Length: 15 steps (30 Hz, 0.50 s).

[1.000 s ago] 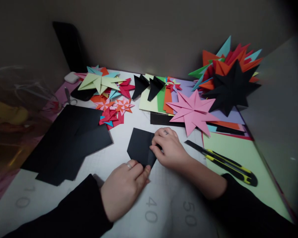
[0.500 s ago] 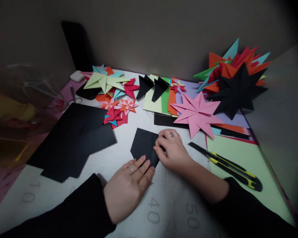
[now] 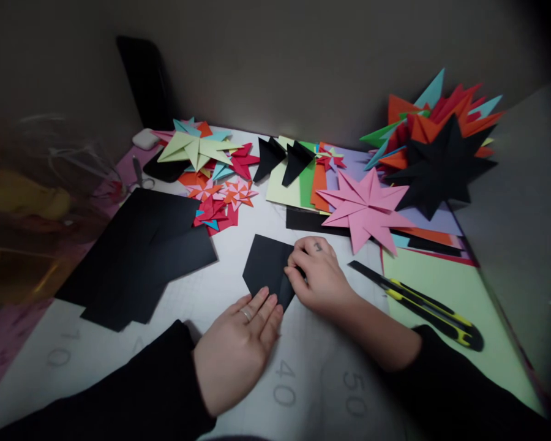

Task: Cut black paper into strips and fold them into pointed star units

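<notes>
A small piece of black paper (image 3: pixel 267 262), partly folded along its right side, lies flat on the white gridded mat (image 3: pixel 239 392). My left hand (image 3: pixel 241 343) rests on its lower edge with fingers stretched out and flat, a ring on one finger. At the right edge of the paper, my right hand (image 3: pixel 319 275) has its fingers curled in a pinch on the folded flap; the fingertips partly hide the crease. Larger black paper sheets (image 3: pixel 138 251) lie to the left of my hands. Two folded black paper pieces (image 3: pixel 284 160) stand behind.
To the right lies a yellow and black utility knife (image 3: pixel 422 309), blade out, partly over a pale green sheet (image 3: pixel 477 380). Behind are a pink paper star (image 3: pixel 366 205), a black paper star (image 3: pixel 443 165), a pale yellow star (image 3: pixel 197 150), scissors (image 3: pixel 140 174) and a dark phone-like slab (image 3: pixel 147 82).
Both hands stay on the black paper in nearly the same pose. My left hand has shifted only very slightly, and the whole view has moved a little.
</notes>
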Each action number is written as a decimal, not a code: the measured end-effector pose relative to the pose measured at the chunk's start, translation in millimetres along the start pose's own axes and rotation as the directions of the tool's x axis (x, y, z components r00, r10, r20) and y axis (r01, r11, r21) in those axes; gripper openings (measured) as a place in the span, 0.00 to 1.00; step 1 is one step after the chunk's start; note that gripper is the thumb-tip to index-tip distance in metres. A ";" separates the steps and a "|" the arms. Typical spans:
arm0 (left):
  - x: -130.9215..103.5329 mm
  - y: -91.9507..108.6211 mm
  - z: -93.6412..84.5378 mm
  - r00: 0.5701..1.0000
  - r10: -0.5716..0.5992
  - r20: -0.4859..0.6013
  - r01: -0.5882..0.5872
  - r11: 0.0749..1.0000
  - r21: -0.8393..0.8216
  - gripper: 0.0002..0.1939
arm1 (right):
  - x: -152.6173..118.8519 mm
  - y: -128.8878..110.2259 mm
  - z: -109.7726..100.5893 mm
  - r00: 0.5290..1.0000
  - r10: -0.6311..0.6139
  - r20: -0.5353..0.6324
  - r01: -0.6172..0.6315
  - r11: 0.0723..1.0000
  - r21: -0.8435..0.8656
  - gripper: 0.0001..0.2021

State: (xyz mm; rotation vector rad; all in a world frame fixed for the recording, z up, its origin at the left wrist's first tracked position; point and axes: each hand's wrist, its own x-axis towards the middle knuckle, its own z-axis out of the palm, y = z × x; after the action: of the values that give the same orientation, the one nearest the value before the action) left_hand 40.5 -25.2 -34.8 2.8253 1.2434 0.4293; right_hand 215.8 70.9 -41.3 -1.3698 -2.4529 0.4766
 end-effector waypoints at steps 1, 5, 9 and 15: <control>-1.6 0.7 -0.9 1.000 0.001 0.005 -0.002 1.000 0.005 0.16 | -0.1 -0.1 -0.2 1.000 -0.003 0.000 0.003 1.000 0.000 0.03; -8.0 3.8 -5.1 1.000 0.017 0.008 -0.017 1.000 0.011 0.16 | -0.4 -0.3 -0.9 1.000 -0.007 0.005 0.007 1.000 -0.007 0.03; -8.6 5.6 -8.0 1.000 -0.002 -0.004 0.002 1.000 0.007 0.15 | -0.8 0.1 -0.8 1.000 -0.004 -0.005 0.004 1.000 0.012 0.03; -6.3 7.1 -7.4 1.000 -0.014 0.001 0.014 1.000 0.010 0.15 | -4.7 2.1 -4.1 0.996 -0.078 -0.042 0.081 0.993 0.082 0.04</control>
State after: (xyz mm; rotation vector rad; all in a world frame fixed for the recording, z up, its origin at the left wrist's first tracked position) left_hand 39.6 -35.2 -28.3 2.8232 1.2684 0.4219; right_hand 221.4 68.5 -38.9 -1.2313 -2.4169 0.5230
